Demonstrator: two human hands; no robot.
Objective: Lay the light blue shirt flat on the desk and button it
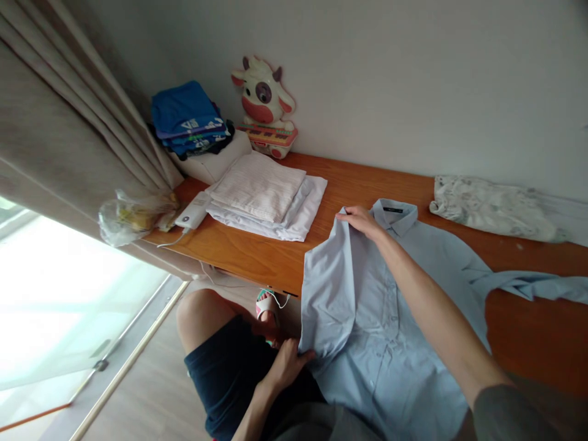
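Note:
A light blue button-up shirt (416, 294) lies spread on the wooden table, front side up, its collar toward the wall. Near the collar, my right hand (365, 222) is closed on the shirt at the shoulder of the left-hand sleeve. My left hand (287, 362) grips the lower edge of that same sleeve, just off the table's front edge and above my lap. Between the two hands the sleeve lies folded over the shirt front. The other sleeve stretches out to the right. The shirt's lower part hangs toward me.
Folded pale clothes (261, 190) are stacked on the wooden table (261, 260), left of the shirt. Behind them are blue folded clothes (188, 116) and a cow toy keyboard (266, 104). A white power bank (193, 211) and plastic bag (124, 217) lie left; patterned cloth (491, 208) lies right.

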